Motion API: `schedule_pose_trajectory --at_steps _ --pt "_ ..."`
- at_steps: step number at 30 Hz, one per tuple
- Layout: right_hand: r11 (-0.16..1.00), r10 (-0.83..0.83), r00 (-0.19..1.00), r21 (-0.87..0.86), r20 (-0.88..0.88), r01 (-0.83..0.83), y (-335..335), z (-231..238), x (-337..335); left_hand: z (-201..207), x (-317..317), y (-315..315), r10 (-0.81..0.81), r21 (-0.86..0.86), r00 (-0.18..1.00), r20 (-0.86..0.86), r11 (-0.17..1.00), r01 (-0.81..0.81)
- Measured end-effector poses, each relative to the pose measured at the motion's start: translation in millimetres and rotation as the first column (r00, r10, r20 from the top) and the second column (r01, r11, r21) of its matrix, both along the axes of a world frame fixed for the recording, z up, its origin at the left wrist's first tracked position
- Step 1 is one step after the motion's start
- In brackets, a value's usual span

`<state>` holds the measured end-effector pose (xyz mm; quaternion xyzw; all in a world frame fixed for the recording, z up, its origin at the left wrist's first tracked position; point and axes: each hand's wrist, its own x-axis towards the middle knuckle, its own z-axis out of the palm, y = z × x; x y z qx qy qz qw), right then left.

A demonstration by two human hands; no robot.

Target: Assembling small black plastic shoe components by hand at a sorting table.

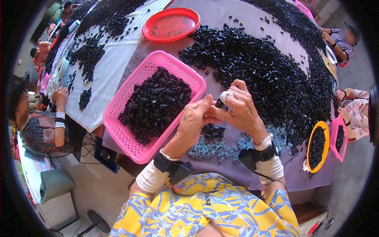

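Observation:
My two hands meet above the near edge of the table. The thumb and fingers of my right hand [242,108] are closed on a small black plastic part [220,104], and one fingertip is wrapped in white tape. My left hand [193,122] is pinched close against it; what lies between its fingertips is hidden. Below my hands are a few black parts [213,131] and a strip of small clear bluish pieces [213,150]. To the left of my hands stands a pink basket [132,152] filled with black parts [156,104].
A large heap of black parts [252,59] covers the table beyond my hands. A red tray [171,24] lies past the basket. At right are a yellow tray [327,138] and another pink basket [342,152]. Other people [47,126] sit around the table.

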<state>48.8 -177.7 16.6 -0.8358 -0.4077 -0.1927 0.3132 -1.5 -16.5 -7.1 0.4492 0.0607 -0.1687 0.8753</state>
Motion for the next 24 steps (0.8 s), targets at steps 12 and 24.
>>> schedule_pose_trajectory --at_steps 12,24 --pt "0.998 -0.056 0.992 -0.032 -0.111 0.053 -16.2 14.9 13.0 5.9 -1.2 8.0 0.171 -0.023 0.984 0.052 0.985 -0.17" --pt "0.903 -0.202 0.979 -0.394 -0.04 0.17 -37.2 -35.4 7.1 7.7 -15.7 55.9 0.489 -0.176 0.872 -0.019 0.857 -0.484"
